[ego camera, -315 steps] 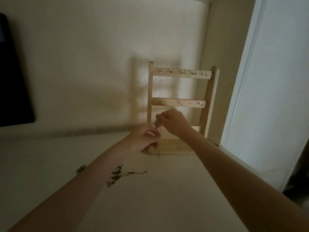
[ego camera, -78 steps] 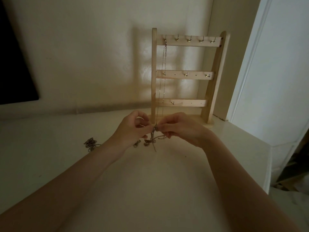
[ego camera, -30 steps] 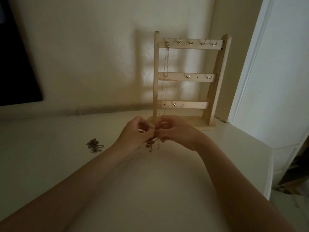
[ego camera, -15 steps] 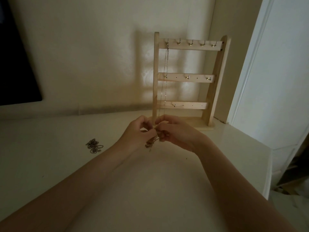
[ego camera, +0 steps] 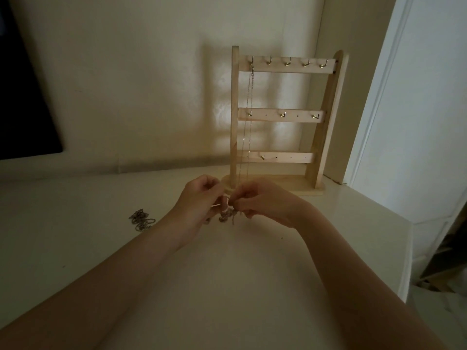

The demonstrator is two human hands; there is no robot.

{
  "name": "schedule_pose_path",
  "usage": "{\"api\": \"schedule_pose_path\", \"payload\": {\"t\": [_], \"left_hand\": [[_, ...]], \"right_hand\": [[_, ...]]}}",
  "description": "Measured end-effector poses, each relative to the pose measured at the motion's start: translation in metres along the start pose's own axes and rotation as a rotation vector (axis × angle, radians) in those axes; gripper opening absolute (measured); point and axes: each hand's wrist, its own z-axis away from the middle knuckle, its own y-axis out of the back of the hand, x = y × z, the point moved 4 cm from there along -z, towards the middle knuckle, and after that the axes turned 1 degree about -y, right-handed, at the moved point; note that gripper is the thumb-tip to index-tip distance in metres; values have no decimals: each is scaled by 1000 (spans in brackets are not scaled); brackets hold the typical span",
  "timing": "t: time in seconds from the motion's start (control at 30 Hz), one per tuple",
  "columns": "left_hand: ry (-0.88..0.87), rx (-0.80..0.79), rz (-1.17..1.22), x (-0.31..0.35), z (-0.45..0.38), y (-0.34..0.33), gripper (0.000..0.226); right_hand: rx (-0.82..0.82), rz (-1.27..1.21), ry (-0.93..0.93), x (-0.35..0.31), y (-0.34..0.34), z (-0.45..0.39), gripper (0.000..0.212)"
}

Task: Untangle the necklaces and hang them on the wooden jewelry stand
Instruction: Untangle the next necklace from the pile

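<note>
Dim white table [ego camera: 227, 286]: both hands apparently pinch tangled chain [ego camera: 228, 215].

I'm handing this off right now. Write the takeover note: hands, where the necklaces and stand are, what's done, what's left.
Left hand and right hand both pinch the tangled chains, held just above the table in front of the stand's base.
Wooden stand stands upright against the wall.
Done: one necklace hangs from the leftmost top hook, its lower end running into the knot.
Left: free that knot, hang the chains, then the loose chain pile on the table to the left.
</note>
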Motion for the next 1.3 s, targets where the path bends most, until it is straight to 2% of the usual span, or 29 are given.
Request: {"api": "schedule_pose_path", "payload": {"t": [0.1, 0.2, 0.23, 0.37, 0.43, 0.53, 0.7, 0.8, 0.93, 1.2, 1.3], "left_hand": [[94, -13, 131, -1, -2, 1, 18], [123, -43, 115, -1, 1, 0, 15], [117, -53, 82, -1, 2, -1, 15], [28, -83, -295, -5, 1, -3, 14], [32, -84, -292, -6, 1, -4, 7], [47, -68, -178, -3, 1, -1, 16], [46, -46, -194, 4, 4, 3, 23], [36, -45, -194, 4, 4, 3, 26], [-9, -54, -236, 7, 5, 3, 20], [-45, -8, -308, 7, 3, 6, 19], [-61, -11, -301, 7, 2, 6, 10]], "right_hand": [[45, 98, -29, 5, 3, -2, 10], [100, 219, -44, 9, 6, -4, 10], [106, 192, -39, 8, 6, -4, 10], [100, -326, 24, 0, 10, 2, 17], [88, -441, 49, -3, 13, 4, 18], [133, -376, 29, 0, 15, 2, 20], [223, -27, -21, 5, 15, 0, 20], [211, -109, 9, 4, 16, 2, 29], [182, -233, 12, 5, 20, 5, 23], [215, -236, 7, 6, 22, 4, 20], [211, -268, 13, 6, 23, 4, 22]]}}
